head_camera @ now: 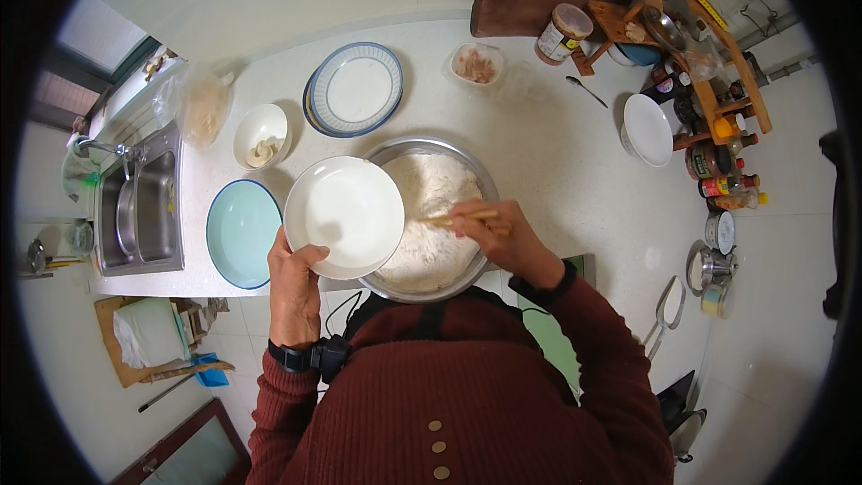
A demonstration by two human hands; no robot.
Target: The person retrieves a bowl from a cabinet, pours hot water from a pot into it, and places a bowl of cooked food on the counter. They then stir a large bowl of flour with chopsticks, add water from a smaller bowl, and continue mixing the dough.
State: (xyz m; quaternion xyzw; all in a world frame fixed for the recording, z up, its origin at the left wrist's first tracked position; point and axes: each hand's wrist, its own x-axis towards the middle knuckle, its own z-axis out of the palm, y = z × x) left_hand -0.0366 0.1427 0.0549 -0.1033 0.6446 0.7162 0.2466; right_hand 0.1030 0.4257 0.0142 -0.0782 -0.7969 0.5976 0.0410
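My left hand [296, 283] grips a white bowl [353, 209] by its near left rim, thumb over the edge. The bowl overlaps the left side of a large metal basin [495, 195]. Flour [431, 263] fills much of the basin, with a rough patch near the middle. In my right hand [502, 232] are wooden chopsticks [444, 218], their tips down at the flour. Part of the basin's left rim is hidden behind the bowl. Whether any liquid is in the bowl I cannot tell.
Left of the basin lie a light-blue dish [242, 236] and a bowl with a pale lump [262, 138]. Stacked plates [357, 91] and a tub of reddish food [477, 64] stand behind. A sink [155, 209] is at far left. Right are a white bowl [648, 129] and a wooden rack [734, 81].
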